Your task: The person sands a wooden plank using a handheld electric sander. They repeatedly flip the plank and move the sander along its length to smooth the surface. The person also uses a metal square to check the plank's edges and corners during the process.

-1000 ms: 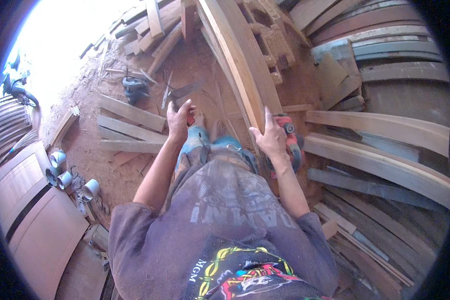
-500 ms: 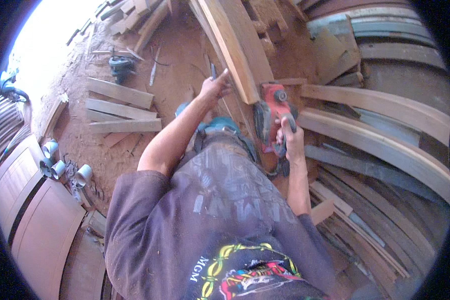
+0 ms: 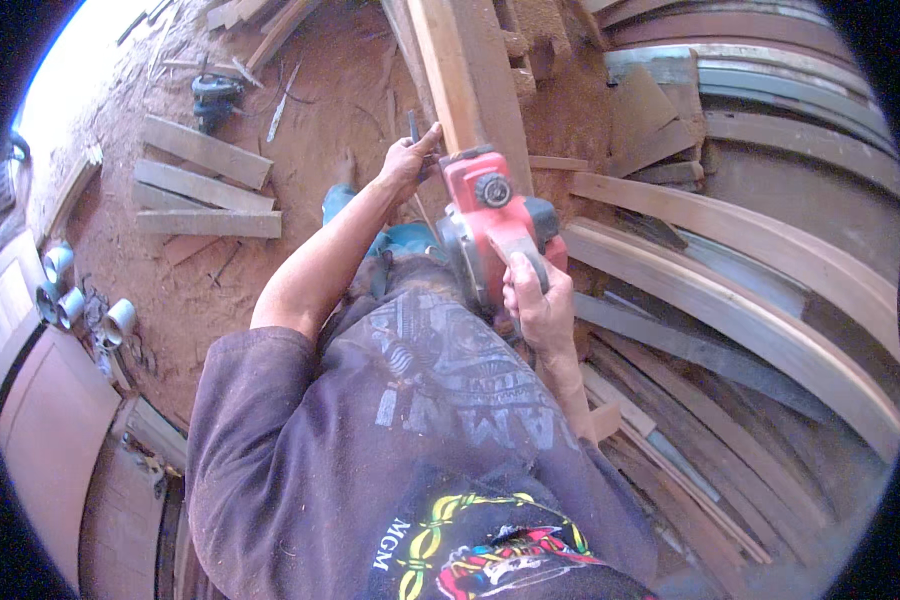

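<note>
My right hand [image 3: 540, 305] is wrapped round the rear handle of a red and black electric planer [image 3: 485, 205]. The planer sits at the near end of a long, light-coloured wooden beam [image 3: 443, 65], hiding that end. My left hand [image 3: 408, 165] is at the beam's left side, its thumb against the wood and its other fingers curled, partly hidden. A thin dark rod [image 3: 413, 126] sticks up beside these fingers; I cannot tell whether they hold it. A wider plank [image 3: 495, 90] runs along the beam's right side.
Short boards [image 3: 205, 185] lie on the sandy floor at left, with a dark green power tool [image 3: 215, 98] beyond them. Long planks [image 3: 730, 290] are stacked at right. White cups [image 3: 118, 320] and wooden panels [image 3: 55, 400] are at far left.
My right hand has brought the planer up and to the left, from beside the beam's near end onto it. The left hand stays at the beam's side. The whole view has shifted somewhat.
</note>
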Demonstrator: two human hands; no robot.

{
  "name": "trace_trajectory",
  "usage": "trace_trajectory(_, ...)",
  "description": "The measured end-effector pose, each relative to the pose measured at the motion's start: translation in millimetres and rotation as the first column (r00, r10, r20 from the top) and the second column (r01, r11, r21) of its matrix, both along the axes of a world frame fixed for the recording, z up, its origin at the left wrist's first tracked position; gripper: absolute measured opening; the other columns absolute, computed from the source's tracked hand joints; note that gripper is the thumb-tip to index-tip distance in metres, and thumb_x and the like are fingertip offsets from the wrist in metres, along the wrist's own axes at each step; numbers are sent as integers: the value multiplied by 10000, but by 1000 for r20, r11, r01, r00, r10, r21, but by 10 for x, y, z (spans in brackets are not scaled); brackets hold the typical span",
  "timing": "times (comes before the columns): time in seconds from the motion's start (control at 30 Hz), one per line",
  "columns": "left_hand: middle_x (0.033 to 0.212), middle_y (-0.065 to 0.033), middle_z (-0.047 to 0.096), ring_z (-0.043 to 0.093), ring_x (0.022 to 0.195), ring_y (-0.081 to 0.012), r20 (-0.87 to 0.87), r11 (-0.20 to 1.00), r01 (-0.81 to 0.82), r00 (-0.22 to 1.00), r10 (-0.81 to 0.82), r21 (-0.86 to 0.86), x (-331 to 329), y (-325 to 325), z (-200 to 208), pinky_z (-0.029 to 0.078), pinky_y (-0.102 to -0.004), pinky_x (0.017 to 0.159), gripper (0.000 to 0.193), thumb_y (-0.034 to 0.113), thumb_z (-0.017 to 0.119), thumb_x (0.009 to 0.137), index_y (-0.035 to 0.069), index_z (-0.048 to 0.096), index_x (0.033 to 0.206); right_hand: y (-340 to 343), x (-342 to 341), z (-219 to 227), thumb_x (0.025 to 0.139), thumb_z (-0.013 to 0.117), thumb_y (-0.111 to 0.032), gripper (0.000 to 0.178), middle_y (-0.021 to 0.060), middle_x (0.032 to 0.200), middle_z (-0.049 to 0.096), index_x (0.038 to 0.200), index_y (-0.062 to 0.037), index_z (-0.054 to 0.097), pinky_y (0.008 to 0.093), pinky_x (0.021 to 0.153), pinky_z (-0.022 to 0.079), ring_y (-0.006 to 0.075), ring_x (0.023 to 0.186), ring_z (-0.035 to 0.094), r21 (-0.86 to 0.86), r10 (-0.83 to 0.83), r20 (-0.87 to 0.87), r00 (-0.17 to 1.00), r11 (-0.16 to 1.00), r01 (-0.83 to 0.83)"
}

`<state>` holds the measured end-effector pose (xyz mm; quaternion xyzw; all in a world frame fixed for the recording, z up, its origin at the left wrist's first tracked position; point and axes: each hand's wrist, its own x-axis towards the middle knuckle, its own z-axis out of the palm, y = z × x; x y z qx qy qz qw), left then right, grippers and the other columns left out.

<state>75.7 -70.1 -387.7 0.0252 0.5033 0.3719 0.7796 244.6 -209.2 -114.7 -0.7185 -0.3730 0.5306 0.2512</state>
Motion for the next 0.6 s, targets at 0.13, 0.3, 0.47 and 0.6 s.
trace_trajectory(0.13,814,-14,684,630,654,-116,47,997,27,998,-31,78,-11,-51,-62,521,-275,568,433,473,848,928,68,694,953,428,-188,-23,1086,601,-383,398,-45,683,565,851,-62,623,223,494,393,40,554,503,33,31,-12,999,999,-30)
trace_trajectory(0.3,842,-20,712,627,632,-116,16,977,-47,999,45,207,90,-114,-413,510,-298,563,290,345,756,1007,64,729,938,1663,-610,-130,1041,603,-555,525,-36,666,573,840,-71,643,256,461,403,54,521,535,192,185,-21,983,965,-177)
trace_trajectory(0.47,865,-45,745,686,669,-142,-20,997,53,998,-52,59,42,-67,-282,557,-314,600,291,342,811,965,67,721,994,2334,-780,-60,1056,568,-563,566,-41,656,568,958,-50,787,278,493,437,75,542,554,176,146,-40,988,975,-137)
trace_trajectory(0.6,869,-45,741,681,679,-141,32,977,43,998,-50,211,-13,-63,-255,548,-315,602,317,365,833,953,75,716,1009,1301,-362,-219,1073,567,-486,477,-30,676,566,883,-66,691,265,500,409,67,546,529,272,273,85,958,919,-286)
